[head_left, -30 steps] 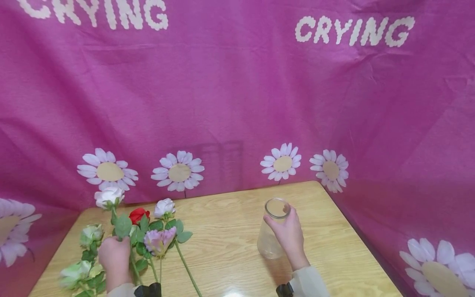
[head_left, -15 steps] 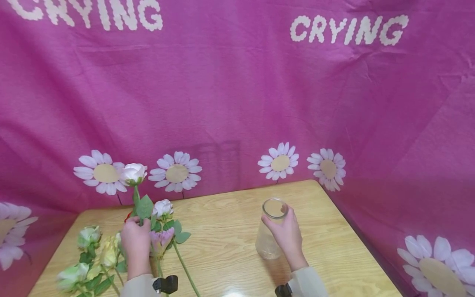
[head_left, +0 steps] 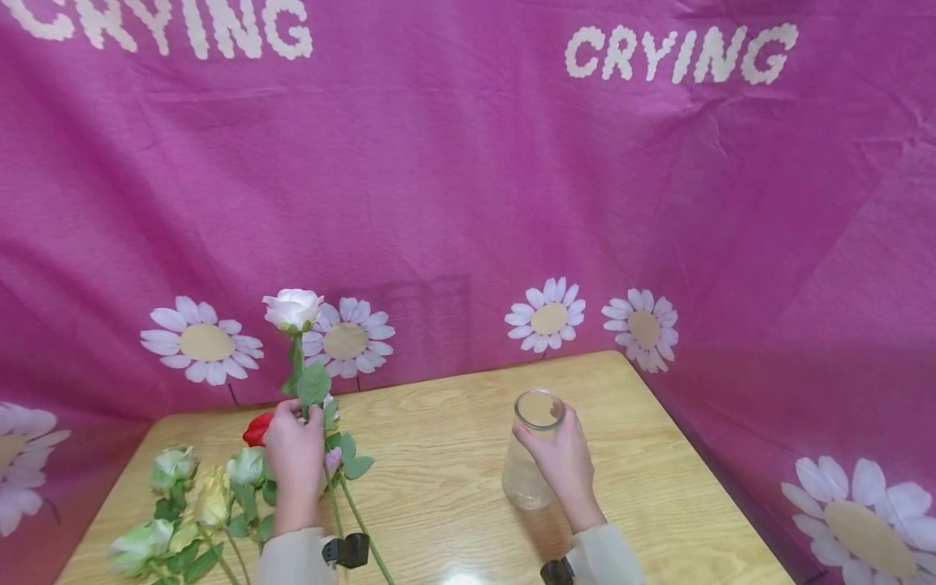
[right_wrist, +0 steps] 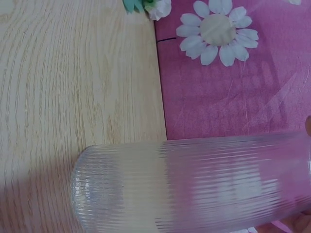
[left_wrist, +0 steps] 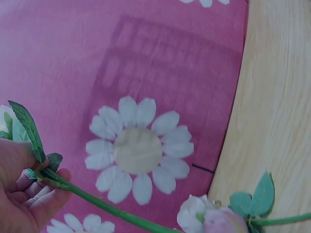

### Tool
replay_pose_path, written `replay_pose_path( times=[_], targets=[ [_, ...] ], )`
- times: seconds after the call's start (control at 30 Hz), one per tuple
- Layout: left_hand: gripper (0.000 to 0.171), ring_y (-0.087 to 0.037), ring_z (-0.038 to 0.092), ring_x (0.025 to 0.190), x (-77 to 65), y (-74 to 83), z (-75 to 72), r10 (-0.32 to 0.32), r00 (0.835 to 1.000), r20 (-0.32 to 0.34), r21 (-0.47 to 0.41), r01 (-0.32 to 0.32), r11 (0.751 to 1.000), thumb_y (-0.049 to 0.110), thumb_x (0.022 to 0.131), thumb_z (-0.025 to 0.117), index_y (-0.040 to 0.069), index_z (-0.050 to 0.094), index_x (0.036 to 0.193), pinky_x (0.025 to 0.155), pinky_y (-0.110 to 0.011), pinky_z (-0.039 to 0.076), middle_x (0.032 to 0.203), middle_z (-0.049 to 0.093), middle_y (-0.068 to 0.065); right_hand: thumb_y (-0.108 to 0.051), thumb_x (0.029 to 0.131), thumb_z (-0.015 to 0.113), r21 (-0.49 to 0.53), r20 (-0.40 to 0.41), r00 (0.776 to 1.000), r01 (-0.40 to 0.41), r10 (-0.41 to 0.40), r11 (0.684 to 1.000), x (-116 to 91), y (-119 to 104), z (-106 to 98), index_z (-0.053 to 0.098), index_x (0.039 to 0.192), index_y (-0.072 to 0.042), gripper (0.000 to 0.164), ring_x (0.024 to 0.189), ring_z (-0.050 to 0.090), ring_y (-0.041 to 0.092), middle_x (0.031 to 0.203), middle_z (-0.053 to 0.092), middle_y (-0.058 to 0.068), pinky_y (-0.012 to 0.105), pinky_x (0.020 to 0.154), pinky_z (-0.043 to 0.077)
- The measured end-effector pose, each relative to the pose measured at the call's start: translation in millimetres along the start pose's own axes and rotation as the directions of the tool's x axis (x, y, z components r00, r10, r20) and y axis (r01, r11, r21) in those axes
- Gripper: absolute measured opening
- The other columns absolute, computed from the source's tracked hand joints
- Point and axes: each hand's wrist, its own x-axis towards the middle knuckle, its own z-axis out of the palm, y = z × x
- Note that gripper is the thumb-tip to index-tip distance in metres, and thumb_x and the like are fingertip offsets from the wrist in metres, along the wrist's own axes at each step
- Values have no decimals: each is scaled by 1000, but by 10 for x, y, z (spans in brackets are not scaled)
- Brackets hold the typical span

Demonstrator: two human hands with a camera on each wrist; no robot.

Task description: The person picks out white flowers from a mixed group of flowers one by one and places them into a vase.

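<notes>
Head view, left hand: The left hand (head_left: 296,447) is closed on a white rose (head_left: 292,309), pinching it below the bloom and holding it upright over the left part of the table (head_left: 439,455).
Head view, vase: The glass vase (head_left: 525,479) looks to stand mouth up on the table's right part; the right hand (head_left: 566,459) curls round its neck, thumb on the left.
Head view, progress: One rose is raised; no flower stands in the vase. Left lying are a red rose (head_left: 257,429), a yellow flower (head_left: 213,497), green-white roses (head_left: 174,467) and a partly hidden purple flower (head_left: 333,461).
Head view, room: Bare wood separates flowers from vase. The table's far and right edges run along the pink cloth (head_left: 409,203).
Left wrist view, grip: Curled fingers hold the green stem (left_wrist: 114,210); its lower end is out of sight.
Left wrist view, neighbours: A pale flower (left_wrist: 191,214) appears close beside the stem; whether they touch, I cannot tell.
Right wrist view, vase: No stem shows through the ribbed glass. Only scraps of the hand appear at the right.
</notes>
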Motion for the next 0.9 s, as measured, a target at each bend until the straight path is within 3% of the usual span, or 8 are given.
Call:
replay_pose_path(
  times=[0.2, 0.47, 0.9],
  targets=[
    [24, -42, 56, 77, -22, 132, 86, 77, 996, -51, -36, -79, 996, 8, 80, 55, -9, 58, 96, 67, -49, 41, 86, 61, -26, -40, 71, 70, 15, 0, 1000, 0, 0, 1000, -8, -1, 1, 34, 129, 0, 78, 114, 43, 35, 126, 45, 18, 51, 88, 37],
    [15, -32, 54, 64, -45, 339, 214, 194, 974, -113, -120, -208, 971, 4, 77, 57, -7, 59, 87, 60, -45, 41, 73, 59, -19, -40, 71, 71, 35, 3, 1000, 14, -14, 999, -17, -2, 1, 34, 128, 2, 80, 115, 43, 35, 125, 45, 20, 50, 90, 35],
    [13, -26, 63, 66, -127, 944, 362, 304, 951, -65, -299, -309, 903, 4, 77, 59, -4, 59, 87, 59, -39, 49, 81, 62, -17, -37, 71, 72, 38, -18, 1000, 25, -25, 999, -24, 16, -1, 35, 127, 3, 78, 114, 43, 36, 123, 46, 21, 49, 91, 35]
  ],
)
